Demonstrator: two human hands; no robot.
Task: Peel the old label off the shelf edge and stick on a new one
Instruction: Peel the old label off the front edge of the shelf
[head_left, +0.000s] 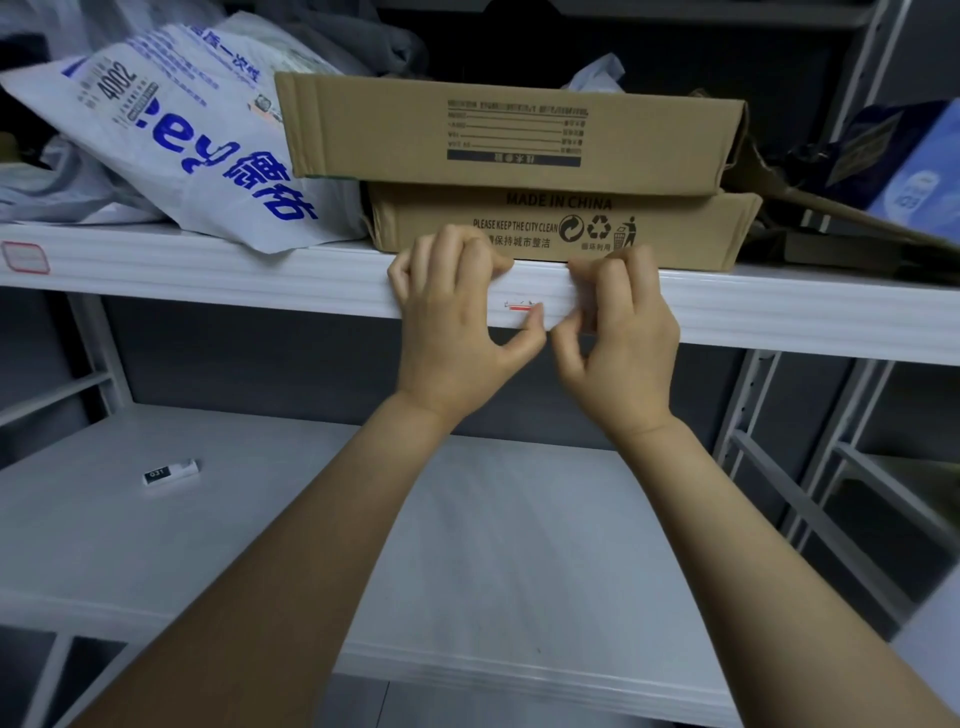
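Now, peeling the old label (521, 306) off the shelf edge (260, 278).
Left hand (457, 312) and right hand (621, 322) pinch at scraps; next, lift the remnant clean.

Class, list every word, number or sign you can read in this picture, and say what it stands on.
"MADE IN CHINA", "PLEASE KEEP THE CITY CLEAN", recycling signs: lower cardboard box
"4002": white plastic bag
"031": small tag on lower shelf
Upper cardboard box print: blurred
Red-edged label, shelf-edge label: unreadable

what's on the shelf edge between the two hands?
Head view: between the left hand and right hand, the white shelf edge carries only a torn label remnant with a red line; the left thumb touches it.
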